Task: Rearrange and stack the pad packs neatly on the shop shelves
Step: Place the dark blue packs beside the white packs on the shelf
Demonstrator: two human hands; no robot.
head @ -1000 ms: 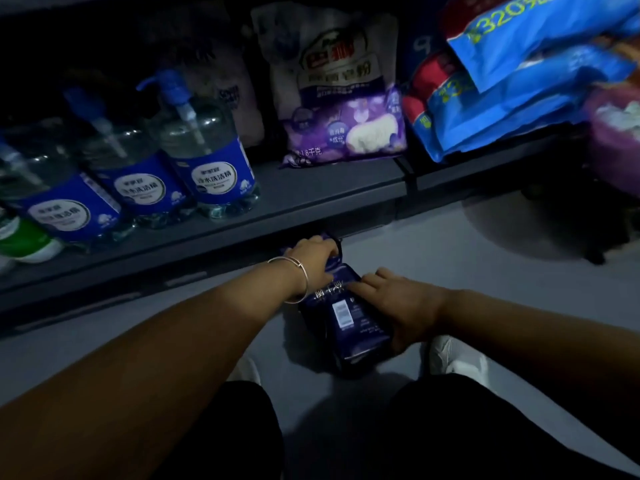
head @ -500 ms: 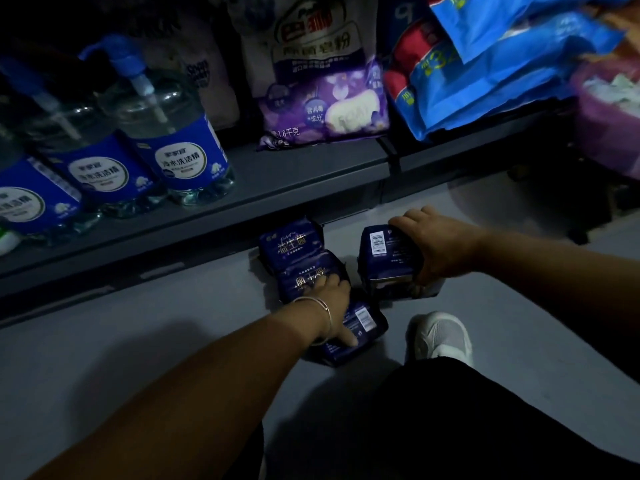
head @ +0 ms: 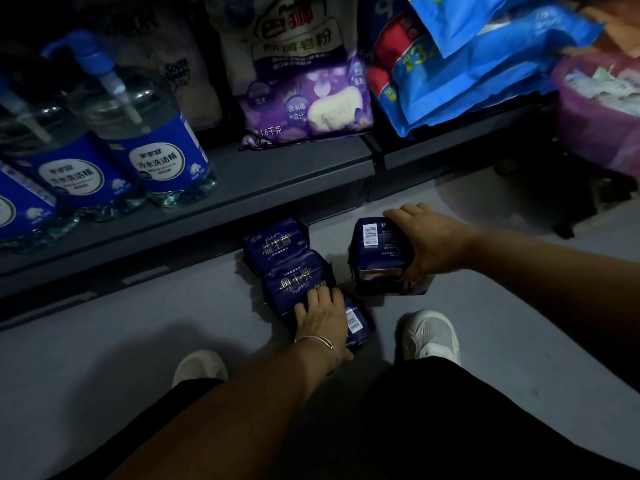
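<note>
Little has shifted since half a second ago. Your right hand [head: 433, 242] still grips a dark blue plastic pad pack [head: 379, 252] on the grey floor [head: 502, 334]; your left hand [head: 322, 317] rests flat-fingered on the overlapping row of matching packs [head: 287, 261] beside it.

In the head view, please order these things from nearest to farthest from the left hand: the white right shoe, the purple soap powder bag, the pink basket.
From the left hand, which rests on the pad packs on the floor:
1. Right shoe, just to its right on the floor.
2. Soap powder bag, up on the shelf, straight behind.
3. Pink basket, at the far right edge.
</note>
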